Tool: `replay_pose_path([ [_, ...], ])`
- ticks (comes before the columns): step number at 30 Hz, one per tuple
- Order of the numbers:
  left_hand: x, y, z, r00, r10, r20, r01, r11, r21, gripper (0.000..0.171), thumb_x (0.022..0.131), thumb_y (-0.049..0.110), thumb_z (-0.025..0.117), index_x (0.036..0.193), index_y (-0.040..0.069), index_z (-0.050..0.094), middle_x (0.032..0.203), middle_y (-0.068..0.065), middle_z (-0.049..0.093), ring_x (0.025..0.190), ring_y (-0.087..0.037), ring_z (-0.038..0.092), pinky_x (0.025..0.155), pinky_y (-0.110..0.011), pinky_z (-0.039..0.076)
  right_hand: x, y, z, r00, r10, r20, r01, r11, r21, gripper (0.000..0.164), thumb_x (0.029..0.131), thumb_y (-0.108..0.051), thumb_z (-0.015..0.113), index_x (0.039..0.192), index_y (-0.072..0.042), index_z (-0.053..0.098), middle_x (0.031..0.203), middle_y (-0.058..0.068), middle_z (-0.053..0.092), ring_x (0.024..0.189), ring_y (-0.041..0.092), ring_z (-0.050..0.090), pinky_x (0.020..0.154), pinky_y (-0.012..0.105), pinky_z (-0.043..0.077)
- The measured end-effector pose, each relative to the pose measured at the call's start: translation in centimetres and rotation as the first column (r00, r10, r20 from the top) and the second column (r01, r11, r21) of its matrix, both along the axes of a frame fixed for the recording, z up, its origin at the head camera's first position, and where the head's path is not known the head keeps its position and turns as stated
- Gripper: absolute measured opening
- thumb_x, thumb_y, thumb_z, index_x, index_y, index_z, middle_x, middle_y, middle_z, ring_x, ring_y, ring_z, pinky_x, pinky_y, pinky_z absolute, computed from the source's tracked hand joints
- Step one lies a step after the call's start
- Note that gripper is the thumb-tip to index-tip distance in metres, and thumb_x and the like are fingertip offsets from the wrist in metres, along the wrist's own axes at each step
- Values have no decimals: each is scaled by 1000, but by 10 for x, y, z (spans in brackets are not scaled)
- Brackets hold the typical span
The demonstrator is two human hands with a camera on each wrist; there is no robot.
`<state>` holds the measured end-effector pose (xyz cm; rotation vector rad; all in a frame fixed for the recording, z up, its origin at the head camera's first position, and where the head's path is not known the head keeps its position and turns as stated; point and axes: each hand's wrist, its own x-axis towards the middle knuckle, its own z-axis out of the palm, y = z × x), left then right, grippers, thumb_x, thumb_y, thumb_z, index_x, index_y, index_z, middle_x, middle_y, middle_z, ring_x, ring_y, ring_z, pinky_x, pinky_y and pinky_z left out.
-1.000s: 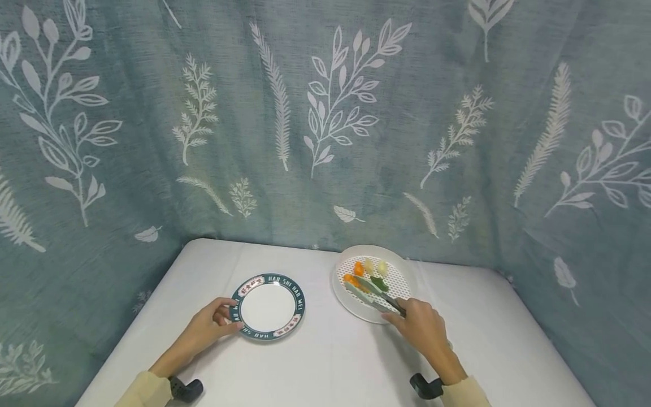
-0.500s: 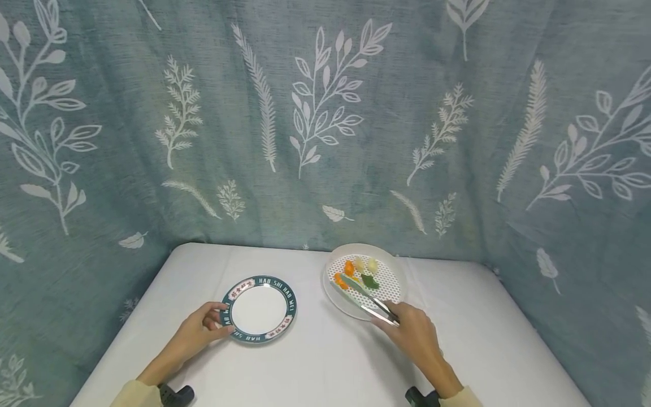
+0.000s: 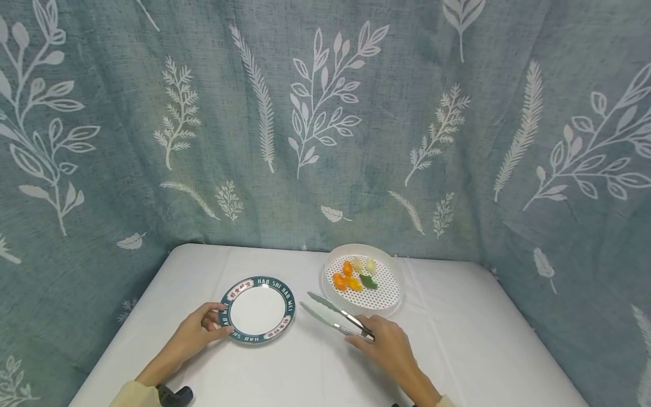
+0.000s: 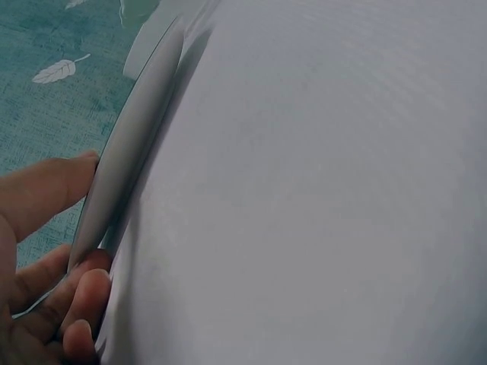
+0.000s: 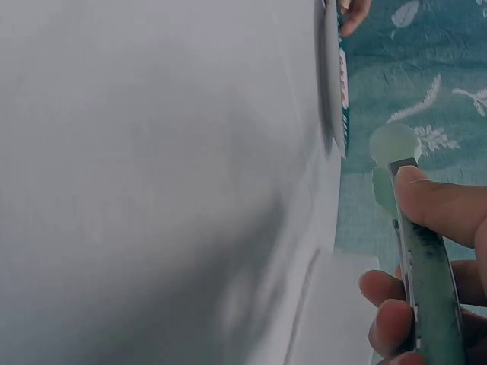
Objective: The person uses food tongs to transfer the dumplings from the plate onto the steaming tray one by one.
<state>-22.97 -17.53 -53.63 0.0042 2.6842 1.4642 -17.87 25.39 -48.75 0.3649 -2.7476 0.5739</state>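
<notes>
In the head view my left hand [image 3: 192,333] holds the left rim of a white plate [image 3: 256,311] with a dark green lettered border. The left wrist view shows thumb on one face and fingers under the plate's edge [image 4: 133,144]. My right hand [image 3: 385,346] grips metal tongs [image 3: 325,303] with pale green tips, pointing left between the plate and a round white perforated basket [image 3: 389,291]. The tips stand apart with nothing visible between them. The right wrist view shows the thumb along the tongs [image 5: 434,296], fingers curled beneath.
Inside the basket lie orange pieces [image 3: 347,267], a yellow piece [image 3: 355,284], a green leaf-like piece [image 3: 368,281] and two pale pieces [image 3: 370,265]. A white cloth covers the table [image 3: 458,339]. The leaf-patterned curtain [image 3: 325,141] hangs close behind its far edge.
The right hand has drawn the tongs out from over the basket, left and toward me. The food pieces stay in the basket. The left hand keeps its hold on the plate; the head view shifted slightly.
</notes>
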Motion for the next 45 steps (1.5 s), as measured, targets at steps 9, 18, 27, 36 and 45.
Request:
replay_pose_path([
  [9,-5,-1,0,1000,1,-14,-1,1000,-15,73,79,40,89,138,10,57,104,-6,60,88,-21,51,71,-35,45,0,-21,-17,990,131,-54,-131,991,3,41,81,-47,83,113,-20,78,69,-18,46,61,-1,36,54,21,32],
  [18,-3,1,0,1000,15,-10,-15,1000,-5,73,79,39,89,137,8,57,105,-5,62,86,-20,52,70,-34,46,-3,-32,-22,988,155,20,-154,988,-31,43,84,-46,82,116,-18,78,69,-16,46,59,0,36,54,22,31],
  [27,-3,1,1,1000,19,-24,-20,1000,-23,71,80,38,88,137,8,57,104,-6,61,87,-21,51,70,-34,46,-8,-34,-25,990,143,14,-143,990,-4,46,83,-49,82,117,-18,79,67,-15,49,59,1,36,53,21,31],
  [36,-5,2,-1,1000,13,-19,-13,1000,-8,72,80,39,88,137,9,58,104,-5,61,86,-20,52,71,-35,46,-8,-35,-26,990,140,30,-142,989,50,50,79,-47,85,113,-11,79,86,-8,64,78,9,50,64,28,43],
  [45,-5,3,-1,1000,-4,-25,3,999,-44,72,81,43,87,138,11,57,104,-4,62,87,-20,53,71,-34,47,-9,-26,-21,988,127,85,-130,991,39,50,83,-51,81,116,-14,78,111,1,68,96,13,58,77,34,49],
])
